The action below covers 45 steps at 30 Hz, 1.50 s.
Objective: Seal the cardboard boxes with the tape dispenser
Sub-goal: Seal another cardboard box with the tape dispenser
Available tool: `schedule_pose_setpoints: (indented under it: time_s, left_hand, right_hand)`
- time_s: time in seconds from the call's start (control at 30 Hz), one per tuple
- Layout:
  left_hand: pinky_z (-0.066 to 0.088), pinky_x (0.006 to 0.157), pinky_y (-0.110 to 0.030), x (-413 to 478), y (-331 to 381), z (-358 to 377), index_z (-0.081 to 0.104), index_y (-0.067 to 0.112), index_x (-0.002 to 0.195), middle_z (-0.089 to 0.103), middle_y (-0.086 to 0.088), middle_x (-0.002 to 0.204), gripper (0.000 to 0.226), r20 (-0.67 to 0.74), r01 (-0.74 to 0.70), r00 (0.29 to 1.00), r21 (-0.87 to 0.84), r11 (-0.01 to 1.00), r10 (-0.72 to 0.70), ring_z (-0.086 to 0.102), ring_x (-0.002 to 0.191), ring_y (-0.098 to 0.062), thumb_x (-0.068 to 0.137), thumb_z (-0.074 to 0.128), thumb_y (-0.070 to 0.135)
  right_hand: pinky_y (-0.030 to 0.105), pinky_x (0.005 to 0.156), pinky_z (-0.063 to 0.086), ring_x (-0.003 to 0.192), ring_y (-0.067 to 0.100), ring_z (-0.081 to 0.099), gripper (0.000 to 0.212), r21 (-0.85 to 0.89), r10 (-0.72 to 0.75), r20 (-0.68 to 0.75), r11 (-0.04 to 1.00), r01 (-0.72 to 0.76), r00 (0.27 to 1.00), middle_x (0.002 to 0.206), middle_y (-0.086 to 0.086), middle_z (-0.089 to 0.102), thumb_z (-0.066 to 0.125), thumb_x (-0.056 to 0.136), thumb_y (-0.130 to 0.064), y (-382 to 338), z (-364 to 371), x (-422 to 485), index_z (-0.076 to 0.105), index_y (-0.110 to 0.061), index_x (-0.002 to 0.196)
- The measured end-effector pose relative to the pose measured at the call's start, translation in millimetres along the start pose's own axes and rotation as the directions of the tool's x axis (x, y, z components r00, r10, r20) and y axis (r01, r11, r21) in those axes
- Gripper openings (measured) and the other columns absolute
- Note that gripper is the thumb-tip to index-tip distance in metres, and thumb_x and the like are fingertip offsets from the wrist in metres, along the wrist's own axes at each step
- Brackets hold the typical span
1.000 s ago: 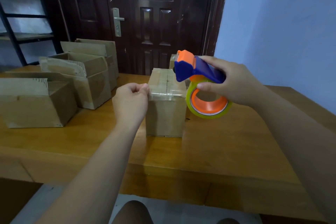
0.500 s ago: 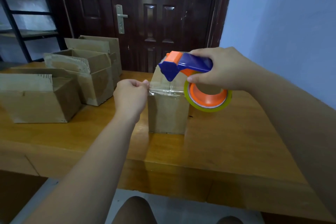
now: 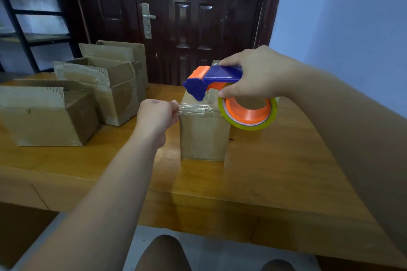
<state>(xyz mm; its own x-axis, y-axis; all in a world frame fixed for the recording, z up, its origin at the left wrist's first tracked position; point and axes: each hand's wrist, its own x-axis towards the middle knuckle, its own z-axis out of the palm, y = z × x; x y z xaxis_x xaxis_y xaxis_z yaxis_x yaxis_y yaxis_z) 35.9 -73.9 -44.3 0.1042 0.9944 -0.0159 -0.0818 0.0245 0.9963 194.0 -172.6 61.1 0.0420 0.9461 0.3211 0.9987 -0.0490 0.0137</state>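
Pinching clear tape (image 3: 193,109) in left-hand fingers (image 3: 174,105), gripping tape dispenser (image 3: 214,79) with curled right-hand fingers (image 3: 230,93) above closed box (image 3: 203,136) on worktop (image 3: 275,171). Keep strip taut; lower flat onto top seam.

A wooden table (image 3: 275,171) stood in front of a dark brown door (image 3: 193,17) with a silver handle (image 3: 147,20). A black metal shelf rack (image 3: 22,17) was at the left, and a pale blue wall (image 3: 341,17) at the right.

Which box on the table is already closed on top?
The upright box with tape stretched across it, under the tape dispenser; the boxes to its left all stand with flaps open.
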Motion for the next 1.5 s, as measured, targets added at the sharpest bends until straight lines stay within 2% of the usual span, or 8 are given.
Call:
schedule_pose_setpoints:
  time_s: [0.6, 0.7, 0.77, 0.87, 1.03, 1.17, 1.37, 1.5]
  left_hand:
    - [0.055, 0.068, -0.025, -7.1, -9.2, -0.9, 0.056, 0.014, 0.102, 0.061, -0.004, 0.097, 0.014, 0.086, 0.133, 0.987, -0.002, 0.991, -0.133, 0.061, 0.088, -0.016, 0.094, 0.057, 0.025]
    - [0.049, 0.071, -0.023, -14.1, -18.2, 1.7, 0.049, 0.025, 0.109, 0.057, 0.005, 0.099, 0.022, -0.030, -0.094, 0.995, 0.116, 0.989, 0.098, 0.058, 0.095, -0.013, 0.092, 0.058, 0.014]
    - [0.046, 0.074, -0.013, -21.3, -21.9, 1.0, 0.051, 0.027, 0.122, 0.058, 0.012, 0.105, 0.040, -0.045, -0.333, 0.932, 0.283, 0.899, 0.360, 0.055, 0.094, -0.001, 0.091, 0.053, 0.002]
    - [0.036, 0.082, 0.002, -36.6, -28.9, 5.0, 0.046, 0.020, 0.139, 0.060, 0.010, 0.123, 0.052, 0.034, -0.445, 0.884, 0.370, 0.816, 0.467, 0.051, 0.101, 0.009, 0.092, 0.047, -0.003]
    - [0.042, 0.097, -0.024, -45.8, -43.4, 5.9, 0.027, 0.021, 0.149, 0.052, 0.000, 0.138, 0.063, 0.114, -0.438, 0.888, 0.499, 0.747, 0.445, 0.051, 0.122, -0.014, 0.092, 0.053, 0.015]
    - [0.027, 0.101, -0.021, -42.3, -40.2, 5.1, 0.011, 0.018, 0.152, 0.038, -0.002, 0.149, 0.084, 0.149, -0.490, 0.836, 0.636, 0.595, 0.529, 0.037, 0.134, -0.017, 0.088, 0.063, 0.035]
    - [0.023, 0.113, -0.036, -28.4, -22.1, 10.6, 0.049, 0.016, 0.135, 0.055, -0.005, 0.134, 0.049, 0.374, -0.576, 0.711, 0.796, 0.188, 0.595, 0.047, 0.126, -0.021, 0.091, 0.058, 0.036]
    - [0.027, 0.111, -0.038, -26.1, -18.9, 7.2, 0.057, 0.016, 0.127, 0.057, -0.006, 0.132, 0.038, 0.414, -0.599, 0.693, 0.786, 0.151, 0.590, 0.049, 0.123, -0.023, 0.094, 0.052, 0.034]
  right_hand:
    - [0.021, 0.066, 0.034, 0.091, 0.014, 0.045, 0.063, 0.034, 0.013, 0.048, 0.999, -0.015, 0.999, 0.127, 0.001, 0.057, 0.064, 0.084, -0.050, 2.4, 0.5, -3.8, 0.046, -0.025, 0.139]
    - [0.019, 0.062, 0.032, 0.091, 0.014, 0.046, 0.059, 0.031, 0.003, 0.068, 1.000, -0.005, 0.998, 0.126, 0.001, 0.058, 0.064, 0.085, -0.050, 3.2, -0.2, -2.9, 0.050, -0.026, 0.136]
    - [0.018, 0.061, 0.033, 0.091, 0.013, 0.045, 0.059, 0.045, 0.018, 0.068, 0.999, -0.021, 0.998, 0.126, 0.000, 0.058, 0.063, 0.085, -0.050, 5.9, -0.4, -2.9, 0.050, -0.026, 0.137]
    - [0.011, 0.058, 0.030, 0.090, 0.013, 0.046, 0.058, 0.058, 0.025, 0.074, 0.998, -0.029, 0.997, 0.124, -0.001, 0.058, 0.063, 0.085, -0.051, 7.9, 0.6, -1.7, 0.051, -0.027, 0.136]
    - [0.012, 0.057, 0.031, 0.087, 0.013, 0.048, 0.056, 0.060, 0.016, 0.093, 0.998, -0.022, 0.996, 0.118, -0.002, 0.060, 0.064, 0.083, -0.052, 8.6, 0.4, 3.4, 0.053, -0.028, 0.133]
    - [0.012, 0.059, 0.032, 0.090, 0.012, 0.048, 0.060, 0.102, 0.038, 0.114, 0.994, -0.049, 0.993, 0.121, -0.004, 0.057, 0.064, 0.082, -0.053, 14.9, 0.7, 2.5, 0.050, -0.031, 0.136]
    - [0.024, 0.081, 0.034, 0.100, 0.011, 0.044, 0.070, 0.200, 0.073, 0.064, 0.976, -0.084, 0.995, 0.124, -0.010, 0.049, 0.065, 0.079, -0.057, 29.5, 7.5, -6.1, 0.043, -0.034, 0.141]
    - [0.021, 0.083, 0.037, 0.105, 0.009, 0.053, 0.078, 0.386, 0.072, 0.064, 0.918, -0.091, 0.995, 0.117, -0.018, 0.051, 0.063, 0.070, -0.062, 47.6, 17.9, -19.9, 0.043, -0.037, 0.141]
